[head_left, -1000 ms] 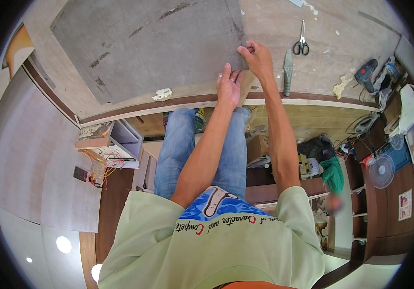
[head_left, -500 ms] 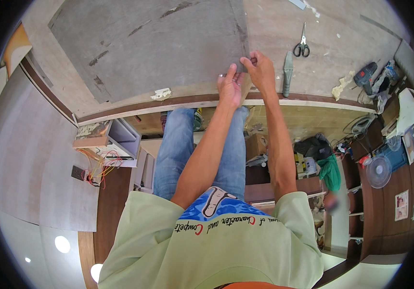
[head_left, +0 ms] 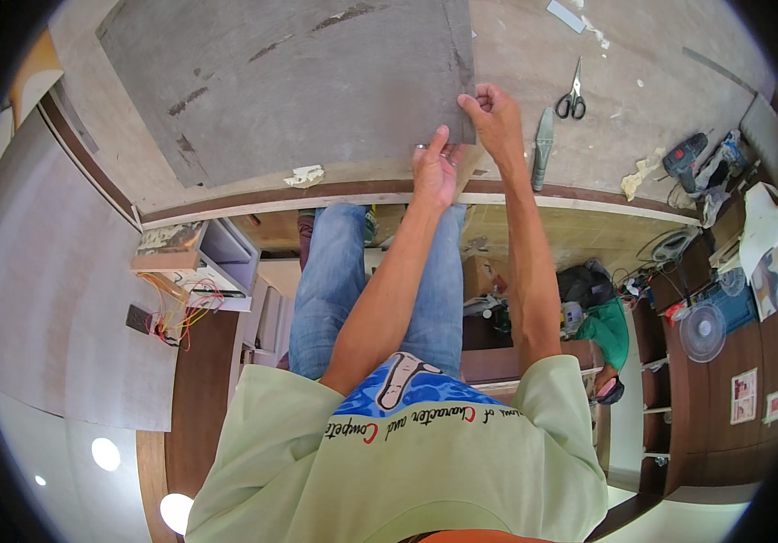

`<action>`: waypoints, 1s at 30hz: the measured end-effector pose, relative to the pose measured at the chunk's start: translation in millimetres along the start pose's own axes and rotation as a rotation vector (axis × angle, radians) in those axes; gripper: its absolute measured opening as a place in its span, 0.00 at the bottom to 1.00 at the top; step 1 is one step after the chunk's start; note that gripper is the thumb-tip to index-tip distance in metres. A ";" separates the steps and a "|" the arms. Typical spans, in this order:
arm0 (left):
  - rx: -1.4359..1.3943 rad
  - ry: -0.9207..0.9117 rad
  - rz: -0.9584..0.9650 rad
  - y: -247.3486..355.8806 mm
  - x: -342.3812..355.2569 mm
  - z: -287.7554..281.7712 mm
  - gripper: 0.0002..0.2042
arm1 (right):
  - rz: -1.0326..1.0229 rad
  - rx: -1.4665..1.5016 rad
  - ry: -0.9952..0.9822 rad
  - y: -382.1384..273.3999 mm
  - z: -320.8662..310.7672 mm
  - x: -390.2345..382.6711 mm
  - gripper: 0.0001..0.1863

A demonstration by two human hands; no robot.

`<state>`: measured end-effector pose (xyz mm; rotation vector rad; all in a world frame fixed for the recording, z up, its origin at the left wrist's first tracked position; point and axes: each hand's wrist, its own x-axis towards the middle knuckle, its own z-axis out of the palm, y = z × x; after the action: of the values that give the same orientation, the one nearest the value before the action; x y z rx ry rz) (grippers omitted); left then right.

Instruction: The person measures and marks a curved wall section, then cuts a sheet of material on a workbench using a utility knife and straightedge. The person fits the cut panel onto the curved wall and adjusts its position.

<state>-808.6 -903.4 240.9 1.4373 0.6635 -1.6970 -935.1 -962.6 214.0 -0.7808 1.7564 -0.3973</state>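
A large grey sheet [head_left: 298, 90] with dark scuffs lies on a pale wooden tabletop [head_left: 638, 118]. My left hand [head_left: 436, 172] grips its near edge close to the right corner, thumb on top and the other fingers under it. At the right edge, just beyond that corner, my right hand [head_left: 498, 122] pinches the sheet between thumb and curled fingers. Right of that hand lie a long grey knife-like tool [head_left: 544, 149] and black-handled scissors [head_left: 573, 101]. A crumpled cream scrap [head_left: 305, 176] rests against the sheet's near edge.
A cordless drill [head_left: 684, 156] lies at the tabletop's right end, near torn paper [head_left: 642, 174]. Below the dark front edge [head_left: 317, 192], a drawer box [head_left: 199, 258] with loose wires [head_left: 172, 317] stands left. A person in green [head_left: 606, 330] is low on the right, near a fan [head_left: 703, 331].
My right hand has slid slightly farther along the sheet's right edge, baring the corner. My left hand keeps its place. The person in green at the right has shifted.
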 end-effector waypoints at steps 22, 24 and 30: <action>-0.036 -0.126 -0.032 25.6 -13.7 0.5 0.19 | 0.091 0.279 -0.234 -89.7 -12.6 109.8 0.28; -0.027 -0.171 -0.028 28.0 -18.0 -0.6 0.20 | 0.008 0.457 -0.226 -92.2 -15.0 98.1 0.23; 0.055 -0.222 0.040 44.4 -21.7 -6.7 0.19 | -0.057 0.737 -0.148 -96.2 -19.5 68.7 0.19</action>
<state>-767.1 -917.0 265.0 1.2665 0.4667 -1.8220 -935.3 -1081.3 230.6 -0.3151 1.3033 -0.9311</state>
